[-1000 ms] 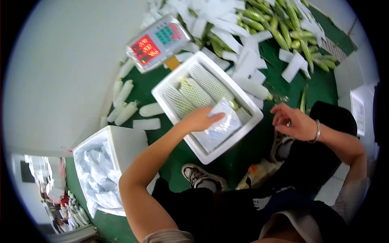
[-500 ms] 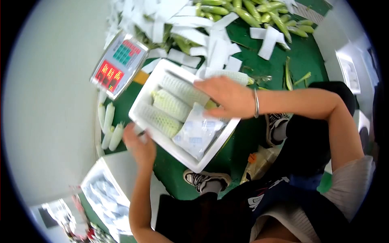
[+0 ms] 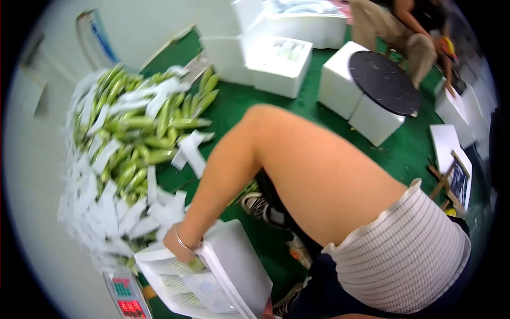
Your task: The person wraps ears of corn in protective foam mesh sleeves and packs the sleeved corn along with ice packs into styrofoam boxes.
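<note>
A white foam box (image 3: 229, 260) is tilted at the bottom of the view, its opening turned to the left. In it lie several pale-green, corn-like vegetables in white foam netting (image 3: 175, 284), beside a white pouch (image 3: 215, 292) that looks like an ice pack. My right hand (image 3: 180, 244), with a bracelet at the wrist, is curled over the upper end of the box, its fingertips hidden. A sliver of skin at the lower edge beside the box seems to be my left hand (image 3: 269, 309); its fingers do not show. A digital scale (image 3: 125, 292) is left of the box.
A large heap of long green vegetables (image 3: 143, 125) with white foam strips (image 3: 109, 204) lies along the left wall. More foam boxes (image 3: 281, 66) stand at the back. A round black lid (image 3: 383, 80) tops two boxes. Another person (image 3: 411, 32) is at the upper right.
The view has swung toward the right side of the room. The foam box has gone from nearly level to steeply tilted. My right hand has shifted from above its contents to its upper end.
</note>
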`<state>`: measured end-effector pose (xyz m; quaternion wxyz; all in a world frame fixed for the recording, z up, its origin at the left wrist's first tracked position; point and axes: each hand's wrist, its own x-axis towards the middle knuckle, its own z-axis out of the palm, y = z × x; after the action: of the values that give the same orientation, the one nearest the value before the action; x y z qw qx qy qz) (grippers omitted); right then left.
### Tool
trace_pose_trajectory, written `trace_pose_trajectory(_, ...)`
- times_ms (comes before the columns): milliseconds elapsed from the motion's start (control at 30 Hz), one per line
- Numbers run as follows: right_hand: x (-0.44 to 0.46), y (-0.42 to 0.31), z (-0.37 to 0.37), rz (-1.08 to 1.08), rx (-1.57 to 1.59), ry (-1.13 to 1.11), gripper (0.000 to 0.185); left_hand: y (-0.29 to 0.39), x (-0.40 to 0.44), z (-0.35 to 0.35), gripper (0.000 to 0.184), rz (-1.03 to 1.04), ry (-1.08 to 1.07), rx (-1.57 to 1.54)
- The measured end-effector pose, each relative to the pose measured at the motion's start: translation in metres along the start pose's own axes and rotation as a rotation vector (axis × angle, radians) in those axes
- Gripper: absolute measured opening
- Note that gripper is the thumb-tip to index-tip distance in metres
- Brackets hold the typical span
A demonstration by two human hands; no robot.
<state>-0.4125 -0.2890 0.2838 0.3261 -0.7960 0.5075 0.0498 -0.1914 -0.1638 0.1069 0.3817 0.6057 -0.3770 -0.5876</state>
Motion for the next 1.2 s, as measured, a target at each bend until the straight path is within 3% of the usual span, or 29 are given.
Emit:
trace_pose_trajectory(100,-0.087,0.076,-0.054,0.014,-0.148,0.228,0.035,0.062,0.017,0.058,0.048,0.125,-0.187,-0.052)
trace_pose_trajectory(133,-0.153,0.09,-0.068,0.214,0.208,0.374,0.034,0.084,0.02,0.079,0.048,0.179,-0.256,-0.074)
trace_pose_trajectory(200,-0.246,0.117,-0.078,0.417,0.348,0.73,0.038,0.131,0.029,0.121,0.049,0.306,-0.423,-0.136)
trace_pose_trajectory(233,-0.295,0.122,-0.084,0.51,0.492,0.763,0.043,0.154,0.032,0.146,0.049,0.371,-0.518,-0.166)
trace_pose_trajectory(333,-0.385,0.163,-0.056,0.574,0.94,1.39,0.033,0.23,0.04,0.239,0.049,0.501,-0.822,-0.259)
trace_pose_trajectory(367,-0.421,0.174,-0.052,0.549,0.944,1.399,0.03,0.265,0.016,0.285,0.048,0.368,-0.82,-0.32)
trace_pose_trajectory(400,-0.457,0.185,-0.047,0.524,0.948,1.408,0.028,0.285,0.011,0.316,0.049,0.446,-0.856,-0.138)
trace_pose_trajectory(433,-0.485,0.194,-0.041,0.636,0.95,1.482,0.025,0.3,0.013,0.335,0.05,0.527,-0.882,0.042)
trace_pose_trajectory(500,-0.541,0.213,-0.028,0.859,0.964,1.631,0.021,0.306,0.024,0.359,0.049,0.442,-0.89,0.032)
trace_pose_trajectory(533,-0.566,0.227,-0.02,0.965,0.972,1.696,0.032,0.303,0.026,0.365,0.042,0.426,-0.846,0.055)
trace_pose_trajectory(667,-0.63,0.252,0.006,1.265,0.779,1.841,0.038,0.267,0.062,0.332,0.04,0.309,-0.769,0.268)
trace_pose_trajectory(800,-0.676,0.32,0.052,1.649,0.405,1.557,0.028,0.215,0.102,0.248,0.039,0.145,-0.612,0.423)
trace_pose_trajectory(867,-0.699,0.343,0.086,1.795,0.404,1.356,0.025,0.192,0.114,0.195,0.039,0.07,-0.465,0.468)
trace_pose_trajectory(900,-0.712,0.358,0.121,1.609,0.599,1.576,0.026,0.176,0.123,0.167,0.039,0.038,-0.391,0.488)
trace_pose_trajectory(933,-0.721,0.367,0.148,1.452,0.467,1.631,0.025,0.163,0.13,0.143,0.04,0.0,-0.355,0.507)
trace_pose_trajectory(967,-0.73,0.37,0.165,1.461,0.486,1.616,0.019,0.148,0.134,0.112,0.04,-0.049,-0.303,0.523)
trace_pose_trajectory(1000,-0.758,0.391,0.187,1.281,0.733,1.592,0.021,0.134,0.133,0.082,0.038,0.0,-0.256,0.578)
trace_pose_trajectory(1033,-0.785,0.414,0.194,1.37,0.661,1.54,0.022,0.121,0.138,0.054,0.036,0.038,-0.201,0.635)
trace_pose_trajectory(1100,-0.779,0.418,0.142,1.537,0.145,1.504,0.024,0.102,0.136,0.018,0.03,0.0,-0.1,0.64)
trace_pose_trajectory(1133,-0.759,0.409,0.094,1.49,-0.163,1.567,0.025,0.094,0.132,0.004,0.031,-0.072,-0.023,0.631)
trace_pose_trajectory(1200,-0.662,0.358,-0.002,1.136,-0.532,1.691,0.027,0.069,0.124,-0.017,0.032,-0.154,0.075,0.605)
